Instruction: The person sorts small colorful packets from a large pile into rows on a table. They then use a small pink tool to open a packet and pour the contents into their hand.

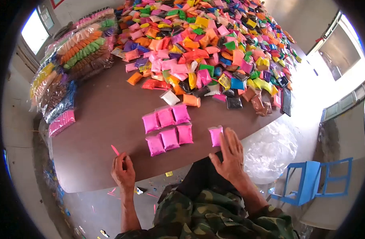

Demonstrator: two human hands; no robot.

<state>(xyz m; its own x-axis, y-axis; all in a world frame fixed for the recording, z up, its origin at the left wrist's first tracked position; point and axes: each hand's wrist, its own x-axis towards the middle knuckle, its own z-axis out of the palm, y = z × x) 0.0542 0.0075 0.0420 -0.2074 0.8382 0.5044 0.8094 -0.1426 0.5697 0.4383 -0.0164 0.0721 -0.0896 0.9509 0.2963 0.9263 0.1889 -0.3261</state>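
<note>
Near the table's front edge, my left hand point(123, 169) is closed, with a thin pink strip point(115, 150) sticking up from its fingertips. My right hand point(230, 157) has its fingers stretched out beside a single pink packet point(215, 136), its fingertips at the packet's right side. Between the hands and farther back, several pink packets point(169, 138) lie in two rows on the brown table point(95, 131). A white packet point(169, 97) and an orange packet point(191, 100) lie just behind them.
A large heap of coloured packets point(214, 44) covers the back of the table. Clear bags of sorted packets point(83, 51) stand at the left. Below the right edge are a clear plastic bag point(270, 151) and a blue stool point(308, 183). Scraps litter the floor.
</note>
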